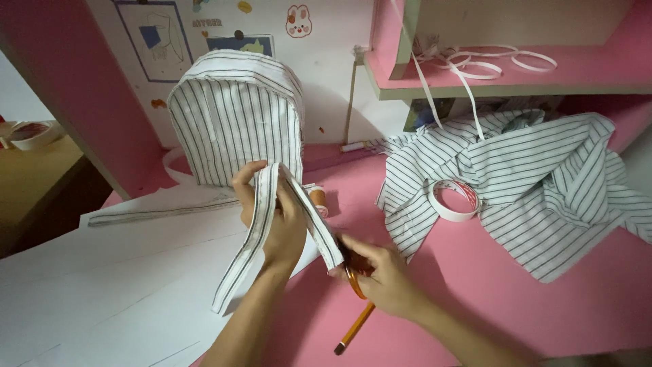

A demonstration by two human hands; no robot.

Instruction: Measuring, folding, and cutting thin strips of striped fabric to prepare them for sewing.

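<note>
Left hand [275, 221] up off the pink worktop [543, 312], grip closed on a striped strap [261, 224] folded over the fingers: one end hanging down toward the white paper [102, 285], the other running right and down to the right hand [380, 275]. Right grip narrow, pinching that far end together with what looks like orange-handled scissors [353, 280]; blades hidden under the cloth, so cannot tell whether open or shut. Orange pencil [354, 329] lying just below the right wrist, touching nothing else.

Behind the hands: small striped backpack [234, 119] upright against the wall, near the strap but apart from it. To the right: loose striped fabric [543, 183] heaped on the worktop, tape roll [454, 200] resting on it. Small spool [318, 199] just behind the strap. White ribbon [475, 61] coiled on the shelf [509, 85].

To do this well, by my judgement: keep the strap taut between both hands, stripes running straight, no twist at the fold. Hold the end flat and square before any cut, thumb clear of the blades. Support the hanging end so its weight does not drag the strap off line. Work close to the pinch, where the cloth is steadiest.
</note>
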